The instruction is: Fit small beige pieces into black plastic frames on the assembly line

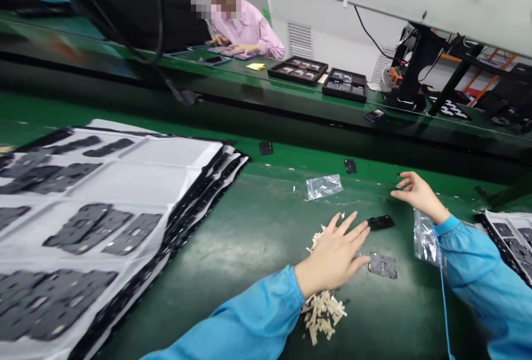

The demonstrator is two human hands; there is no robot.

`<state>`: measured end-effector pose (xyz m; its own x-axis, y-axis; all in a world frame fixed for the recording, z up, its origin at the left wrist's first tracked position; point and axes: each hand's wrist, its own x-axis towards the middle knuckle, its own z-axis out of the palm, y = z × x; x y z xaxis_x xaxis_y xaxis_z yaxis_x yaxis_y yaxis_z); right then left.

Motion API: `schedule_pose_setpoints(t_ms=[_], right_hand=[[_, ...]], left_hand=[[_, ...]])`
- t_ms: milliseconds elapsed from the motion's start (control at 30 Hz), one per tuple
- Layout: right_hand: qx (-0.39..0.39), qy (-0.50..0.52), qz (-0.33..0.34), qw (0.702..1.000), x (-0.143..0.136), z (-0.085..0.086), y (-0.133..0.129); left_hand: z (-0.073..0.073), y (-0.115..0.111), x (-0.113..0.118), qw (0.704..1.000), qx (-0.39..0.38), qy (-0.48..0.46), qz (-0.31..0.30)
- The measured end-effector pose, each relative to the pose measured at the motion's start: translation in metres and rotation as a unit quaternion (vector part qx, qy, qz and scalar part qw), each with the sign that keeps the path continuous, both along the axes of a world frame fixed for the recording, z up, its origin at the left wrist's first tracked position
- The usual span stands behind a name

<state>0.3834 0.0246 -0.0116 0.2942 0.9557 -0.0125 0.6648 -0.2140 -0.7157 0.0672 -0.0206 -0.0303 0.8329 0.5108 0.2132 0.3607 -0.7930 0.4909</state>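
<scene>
My left hand (332, 255) is open, its fingers spread above the green table. The thumb tip comes close to a flat grey plastic part (383, 266) with cut-outs, and the fingertips reach toward a shiny black piece (381, 222). Around and partly beneath this hand lies a heap of cream paper strips (323, 315). Raised to the right, my right hand (421, 196) has loosely curled fingers, with thumb and index apart. A tiny dark speck shows at the index fingertip; whether it sticks there I cannot tell. Under the right wrist is a clear plastic bag (424, 235).
Stacked white trays (137, 183) with dark grey plastic parts fill the left; another tray (511, 238) stands far right. A small zip bag (324, 186) and black pieces (350, 166) lie ahead. Behind a raised ledge, a person in pink (253, 27) works near black trays (297, 69).
</scene>
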Motion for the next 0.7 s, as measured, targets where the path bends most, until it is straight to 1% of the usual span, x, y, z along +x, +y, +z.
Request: schedule_pose_setpoints(t_ms=[67, 167, 267, 333, 400, 467, 533, 700], right_hand=[[0.013, -0.005, 0.006, 1.0, -0.013, 0.005, 0.014], [0.014, -0.014, 0.014, 1.0, -0.041, 0.004, 0.045], [-0.006, -0.039, -0.009, 0.999, -0.07, -0.007, 0.075], [-0.026, -0.059, -0.038, 0.997, -0.085, -0.016, 0.092], [-0.046, -0.078, -0.07, 0.993, -0.096, -0.024, 0.105], [-0.065, -0.093, -0.093, 0.989, -0.104, -0.028, 0.114], [-0.082, -0.101, -0.1, 0.986, -0.108, -0.029, 0.119], [-0.104, -0.098, -0.091, 0.986, -0.099, -0.032, 0.122]], left_hand=[[-0.005, 0.004, 0.002, 0.999, 0.033, 0.005, 0.007], [-0.005, 0.01, -0.008, 0.995, 0.072, 0.008, 0.064], [0.0, 0.014, -0.024, 0.989, 0.086, -0.014, 0.12], [0.002, 0.015, -0.031, 0.987, 0.076, -0.05, 0.132], [0.002, 0.014, -0.034, 0.987, 0.063, -0.079, 0.128], [0.002, 0.012, -0.034, 0.986, 0.064, -0.086, 0.126], [0.002, 0.01, -0.032, 0.985, 0.064, -0.093, 0.13], [-0.004, 0.01, -0.029, 0.98, 0.055, -0.116, 0.152]])
